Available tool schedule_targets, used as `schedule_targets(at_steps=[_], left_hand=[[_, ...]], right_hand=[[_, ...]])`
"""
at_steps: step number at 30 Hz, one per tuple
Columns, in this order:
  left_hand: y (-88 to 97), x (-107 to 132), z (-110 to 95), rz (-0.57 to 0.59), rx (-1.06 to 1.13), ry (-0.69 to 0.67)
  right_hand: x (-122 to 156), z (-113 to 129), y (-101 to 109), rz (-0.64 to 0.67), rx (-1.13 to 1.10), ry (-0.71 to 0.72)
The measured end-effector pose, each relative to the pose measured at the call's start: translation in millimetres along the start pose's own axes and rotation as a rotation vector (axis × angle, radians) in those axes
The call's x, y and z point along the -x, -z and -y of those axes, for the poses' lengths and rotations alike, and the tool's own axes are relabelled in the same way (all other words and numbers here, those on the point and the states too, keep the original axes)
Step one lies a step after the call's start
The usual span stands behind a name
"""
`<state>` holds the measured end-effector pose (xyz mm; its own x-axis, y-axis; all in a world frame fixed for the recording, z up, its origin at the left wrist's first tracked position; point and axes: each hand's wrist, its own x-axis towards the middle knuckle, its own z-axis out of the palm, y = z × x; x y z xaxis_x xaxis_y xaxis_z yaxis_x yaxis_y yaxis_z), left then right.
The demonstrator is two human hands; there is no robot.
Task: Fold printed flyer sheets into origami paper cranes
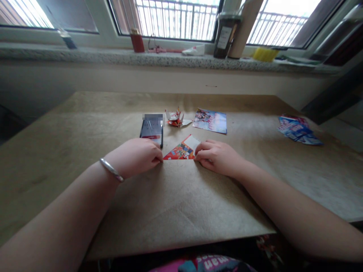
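A colourful printed paper point(183, 150), folded into a triangle, lies flat on the brown table point(176, 200) between my hands. My left hand point(136, 155), with a silver bracelet on the wrist, is curled and pinches the paper's left corner. My right hand point(215, 155) is curled too, and its fingertips press down on the paper's right corner. A dark phone point(152, 130) lies just behind my left hand. Behind the paper sit a folded paper crane point(176, 118) and a flat printed sheet point(210, 121).
Several printed sheets point(297, 130) lie at the table's right side. On the stone windowsill point(170, 58) stand a red cup point(137, 40), a dark jar point(225, 36), a cardboard tube point(244, 26) and a yellow object point(265, 54).
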<state>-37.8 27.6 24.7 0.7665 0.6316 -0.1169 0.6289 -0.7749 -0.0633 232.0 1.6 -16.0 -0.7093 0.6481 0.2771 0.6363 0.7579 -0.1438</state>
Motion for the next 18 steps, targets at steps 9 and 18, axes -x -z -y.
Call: schedule_targets(at_steps=[9,18], left_hand=[[1.6,1,-3,-0.032,-0.007,-0.02],[-0.6,-4,-10,-0.056,0.008,-0.068]], right_hand=[[1,-1,-1,-0.002,0.008,0.011],[1,-2,3,0.041,0.042,-0.003]])
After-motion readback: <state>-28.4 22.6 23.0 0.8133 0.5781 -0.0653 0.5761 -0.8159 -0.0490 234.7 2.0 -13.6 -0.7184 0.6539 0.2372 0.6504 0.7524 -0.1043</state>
